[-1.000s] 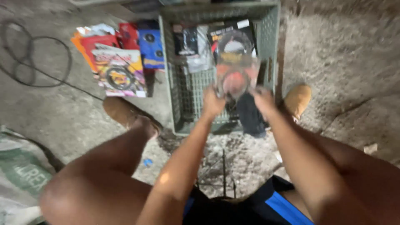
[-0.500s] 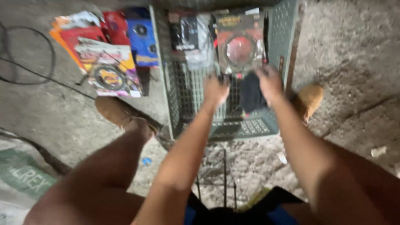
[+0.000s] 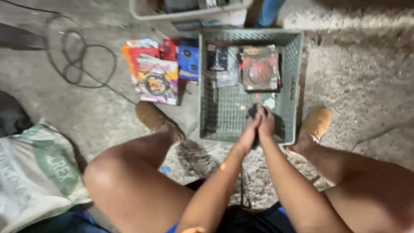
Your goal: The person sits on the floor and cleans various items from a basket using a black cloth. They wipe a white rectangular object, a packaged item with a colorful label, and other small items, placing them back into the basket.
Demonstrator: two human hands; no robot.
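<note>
grey crate (image 3: 293,90) holds red-disc packet (image 3: 260,69), clear packet (image 3: 224,64); hands (image 3: 258,123) inside.

cam: single head view, no 2nd view to overlap | aim: looked steeply down past knees to floor | range: close, approx arm's reach | frame: crate (image 3: 293,86) sat upper-centre, hands (image 3: 258,125) mid, sack (image 3: 34,172) at left edge

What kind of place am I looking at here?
Probably a workshop or storeroom floor: rough bare concrete, a grey plastic crate of packaged parts, more packets piled beside it, and a loose black cable lying about.
</note>
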